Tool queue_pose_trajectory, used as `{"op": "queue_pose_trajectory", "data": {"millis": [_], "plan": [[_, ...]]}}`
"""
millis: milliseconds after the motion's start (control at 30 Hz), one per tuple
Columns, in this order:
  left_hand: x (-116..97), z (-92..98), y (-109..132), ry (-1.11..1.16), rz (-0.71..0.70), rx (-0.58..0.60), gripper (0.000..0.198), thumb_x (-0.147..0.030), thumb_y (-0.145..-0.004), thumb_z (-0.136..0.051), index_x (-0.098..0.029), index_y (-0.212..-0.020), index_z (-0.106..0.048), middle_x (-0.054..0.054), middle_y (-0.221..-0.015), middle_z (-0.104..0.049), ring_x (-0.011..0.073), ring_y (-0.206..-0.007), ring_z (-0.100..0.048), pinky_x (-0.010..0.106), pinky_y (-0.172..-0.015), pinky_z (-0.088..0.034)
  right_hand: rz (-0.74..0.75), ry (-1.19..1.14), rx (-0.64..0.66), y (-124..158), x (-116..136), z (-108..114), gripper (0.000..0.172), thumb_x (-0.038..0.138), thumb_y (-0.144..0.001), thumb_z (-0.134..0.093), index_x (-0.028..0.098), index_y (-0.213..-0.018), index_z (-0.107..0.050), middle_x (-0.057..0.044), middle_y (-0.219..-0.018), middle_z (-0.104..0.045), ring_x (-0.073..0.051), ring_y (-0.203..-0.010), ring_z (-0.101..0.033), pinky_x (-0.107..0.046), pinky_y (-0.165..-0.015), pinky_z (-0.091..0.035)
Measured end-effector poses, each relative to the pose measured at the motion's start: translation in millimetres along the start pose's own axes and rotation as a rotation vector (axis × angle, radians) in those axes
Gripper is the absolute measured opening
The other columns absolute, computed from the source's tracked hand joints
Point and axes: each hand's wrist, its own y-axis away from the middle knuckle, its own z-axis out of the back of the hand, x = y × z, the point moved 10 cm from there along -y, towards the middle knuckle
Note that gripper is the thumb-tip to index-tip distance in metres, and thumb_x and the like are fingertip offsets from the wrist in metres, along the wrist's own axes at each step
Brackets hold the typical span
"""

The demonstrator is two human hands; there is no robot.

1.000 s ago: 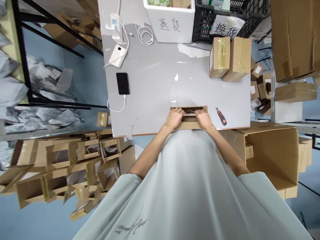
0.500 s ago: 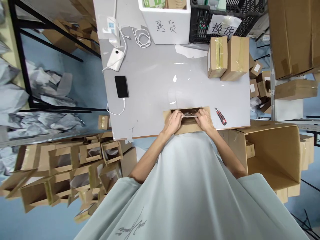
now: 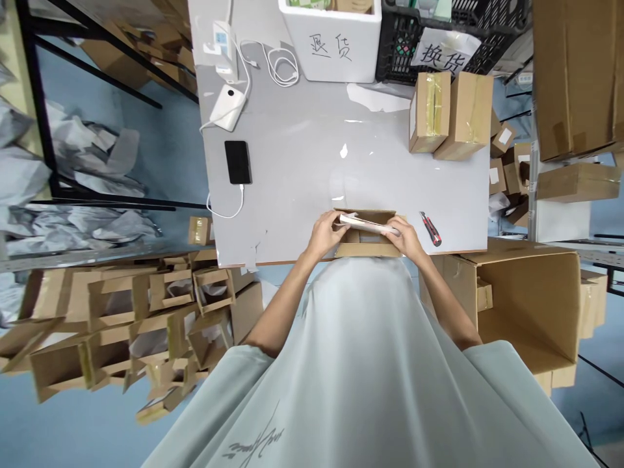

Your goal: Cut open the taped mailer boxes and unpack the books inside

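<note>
An open cardboard box (image 3: 369, 249) stands at the table's front edge, close against my shirt. Over its opening I hold a thin, flat white item (image 3: 366, 225); its exact kind does not show. My left hand (image 3: 325, 234) is closed on its left end, and my right hand (image 3: 406, 238) pinches its right end. The item slants slightly down to the right. To the right of my right hand lies a red and black utility knife (image 3: 430, 229).
Two taped cartons (image 3: 429, 114) stand at the back right, before a black crate (image 3: 404, 45) and a white foam box (image 3: 332, 49). A black phone (image 3: 238, 162) and a white power bank (image 3: 228, 107) lie left with cables. A large open carton (image 3: 529, 299) is beside the table.
The white item has come up out of the box's opening, raised by both hands. The view has shifted slightly.
</note>
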Motion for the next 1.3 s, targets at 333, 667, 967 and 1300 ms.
{"op": "queue_pose_trajectory", "data": {"millis": [333, 667, 967, 1300], "plan": [[-15, 16.4, -9, 0.213, -0.068, -0.039, 0.013, -0.030, -0.102, -0.066, -0.023, -0.111, -0.071, 0.008, -0.110, -0.073, 0.0240, -0.098, -0.067, 0.036, -0.091, -0.055, -0.082, -0.163, -0.177, -2, -25, 14, 0.035, 0.060, -0.103, -0.067, 0.026, -0.094, -0.068, -0.007, -0.104, -0.070, -0.028, -0.099, -0.066, -0.042, -0.094, -0.056], [-39, 18.3, 1, 0.241, -0.166, -0.079, 0.017, -0.031, -0.108, -0.060, -0.023, -0.120, -0.070, 0.012, -0.122, -0.071, 0.0268, -0.117, -0.069, 0.041, -0.107, -0.057, 0.034, 0.421, 0.077, -22, 33, -16, 0.031, 0.018, -0.108, -0.062, 0.023, -0.137, -0.071, -0.015, -0.134, -0.075, -0.033, -0.120, -0.069, -0.043, -0.104, -0.054], [-70, 73.4, 16, 0.288, -0.138, -0.230, 0.033, -0.053, -0.106, -0.074, -0.025, -0.124, -0.079, 0.011, -0.125, -0.076, 0.0287, -0.122, -0.073, 0.047, -0.113, -0.060, 0.115, 0.331, -0.045, -10, 79, 9, 0.028, 0.016, -0.109, -0.054, 0.025, -0.128, -0.073, -0.010, -0.127, -0.078, -0.028, -0.109, -0.075, -0.034, -0.084, -0.057], [-44, 52.3, 19, 1.067, 0.380, 0.134, 0.079, -0.085, -0.089, -0.081, -0.021, -0.134, -0.081, 0.017, -0.138, -0.082, 0.0337, -0.120, -0.081, 0.040, -0.094, -0.068, 0.563, 0.248, -0.301, 36, 149, 74, 0.040, 0.011, -0.108, -0.061, 0.039, -0.130, -0.078, -0.001, -0.139, -0.080, -0.029, -0.150, -0.065, -0.056, -0.128, -0.051]]}}
